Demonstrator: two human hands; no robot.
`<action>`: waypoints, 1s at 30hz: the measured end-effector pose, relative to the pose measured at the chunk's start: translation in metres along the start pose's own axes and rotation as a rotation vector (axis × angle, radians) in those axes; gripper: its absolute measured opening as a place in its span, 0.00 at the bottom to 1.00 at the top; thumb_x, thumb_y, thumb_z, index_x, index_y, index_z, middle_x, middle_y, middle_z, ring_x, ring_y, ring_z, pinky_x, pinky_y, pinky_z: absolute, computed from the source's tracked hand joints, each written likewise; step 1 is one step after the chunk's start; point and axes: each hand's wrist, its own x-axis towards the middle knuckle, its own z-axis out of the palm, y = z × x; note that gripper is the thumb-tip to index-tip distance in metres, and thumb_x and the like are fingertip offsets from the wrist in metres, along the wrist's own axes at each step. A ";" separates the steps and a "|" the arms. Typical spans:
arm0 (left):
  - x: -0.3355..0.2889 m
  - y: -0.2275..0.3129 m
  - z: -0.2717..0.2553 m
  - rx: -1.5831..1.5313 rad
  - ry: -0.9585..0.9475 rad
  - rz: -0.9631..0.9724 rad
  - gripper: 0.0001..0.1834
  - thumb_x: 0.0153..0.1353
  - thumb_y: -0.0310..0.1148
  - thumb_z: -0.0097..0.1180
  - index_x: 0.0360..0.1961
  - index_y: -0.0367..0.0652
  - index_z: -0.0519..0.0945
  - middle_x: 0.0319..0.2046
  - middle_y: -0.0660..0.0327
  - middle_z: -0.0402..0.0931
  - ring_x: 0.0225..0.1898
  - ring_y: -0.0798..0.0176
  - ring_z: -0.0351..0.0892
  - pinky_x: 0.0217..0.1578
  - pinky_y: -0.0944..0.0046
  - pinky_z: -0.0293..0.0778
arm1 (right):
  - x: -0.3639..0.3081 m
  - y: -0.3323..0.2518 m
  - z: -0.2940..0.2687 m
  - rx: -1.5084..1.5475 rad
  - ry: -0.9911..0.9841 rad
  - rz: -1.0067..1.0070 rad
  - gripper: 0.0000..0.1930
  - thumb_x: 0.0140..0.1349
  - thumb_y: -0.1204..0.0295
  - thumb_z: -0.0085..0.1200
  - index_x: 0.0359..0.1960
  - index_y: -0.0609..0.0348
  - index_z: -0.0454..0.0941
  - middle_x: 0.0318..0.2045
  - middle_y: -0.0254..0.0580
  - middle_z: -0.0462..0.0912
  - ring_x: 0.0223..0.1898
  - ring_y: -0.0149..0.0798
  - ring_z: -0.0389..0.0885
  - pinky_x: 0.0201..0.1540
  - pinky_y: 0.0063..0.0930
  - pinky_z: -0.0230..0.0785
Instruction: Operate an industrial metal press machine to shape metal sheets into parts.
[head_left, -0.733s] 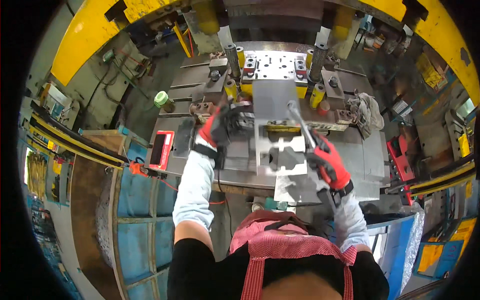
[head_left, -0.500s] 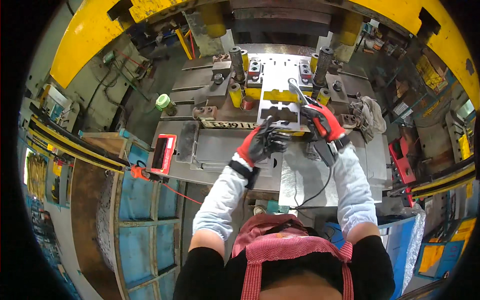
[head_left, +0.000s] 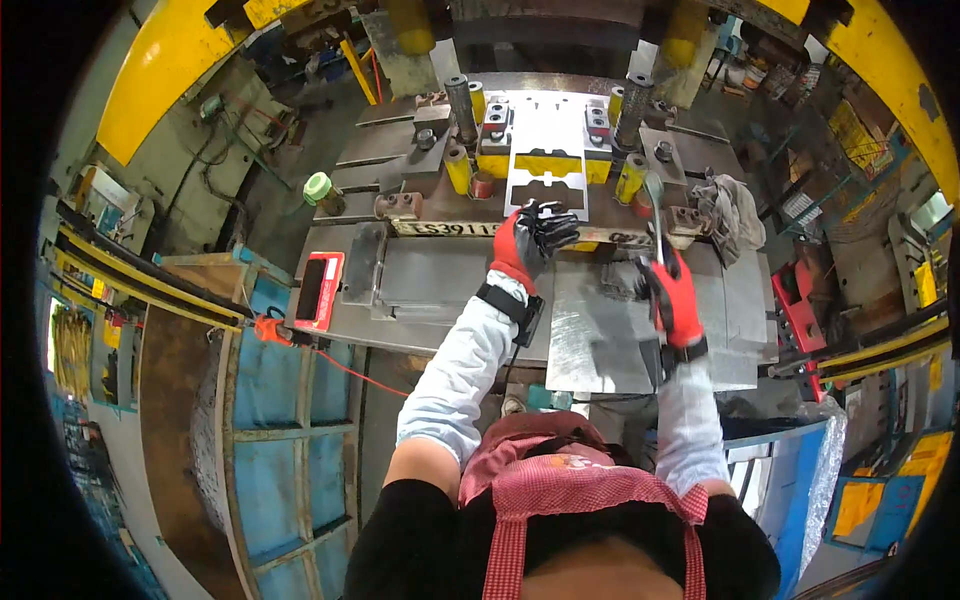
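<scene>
My right hand (head_left: 672,300), in a red and black glove, is wrapped round a grey long-handled tool (head_left: 656,215) with a rounded head. The tool points up, to the right of the die. My left hand (head_left: 535,243), gloved alike, has its fingers apart at the near end of a bright metal sheet (head_left: 548,130). I cannot tell whether it touches the sheet. The sheet lies over the die's yellow blocks (head_left: 548,165), and its near part has a shaped cutout.
Dark guide posts (head_left: 460,108) and yellow cylinders (head_left: 457,170) flank the die. Flat metal plates (head_left: 430,275) and a red-framed dark panel (head_left: 318,290) lie nearer me. A grey rag (head_left: 735,215) is at the right, a green-lidded jar (head_left: 320,190) at the left. The yellow press frame (head_left: 165,75) arches overhead.
My right hand has drawn the tool back and to the right, off the metal sheet. My left hand has moved right and forward to the sheet's near end.
</scene>
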 end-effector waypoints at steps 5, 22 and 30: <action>0.003 -0.001 0.012 0.004 0.019 0.014 0.22 0.63 0.40 0.36 0.43 0.27 0.70 0.34 0.42 0.75 0.35 0.47 0.78 0.39 0.51 0.76 | -0.097 0.072 -0.100 -0.126 0.333 0.117 0.19 0.57 0.72 0.48 0.52 0.56 0.65 0.22 0.35 0.74 0.14 0.26 0.67 0.17 0.20 0.61; -0.007 0.002 0.038 0.051 0.186 0.045 0.17 0.62 0.34 0.35 0.41 0.30 0.68 0.33 0.43 0.75 0.33 0.48 0.77 0.39 0.55 0.76 | -0.116 0.102 -0.142 0.417 0.242 0.266 0.13 0.58 0.74 0.46 0.44 0.50 0.64 0.22 0.40 0.70 0.17 0.34 0.66 0.18 0.29 0.61; -0.002 0.004 0.028 0.048 0.189 -0.008 0.17 0.62 0.35 0.35 0.42 0.31 0.68 0.32 0.46 0.76 0.32 0.48 0.78 0.40 0.54 0.75 | -0.116 0.099 -0.144 0.298 0.298 0.303 0.16 0.57 0.73 0.49 0.47 0.50 0.65 0.25 0.42 0.73 0.18 0.35 0.69 0.20 0.33 0.67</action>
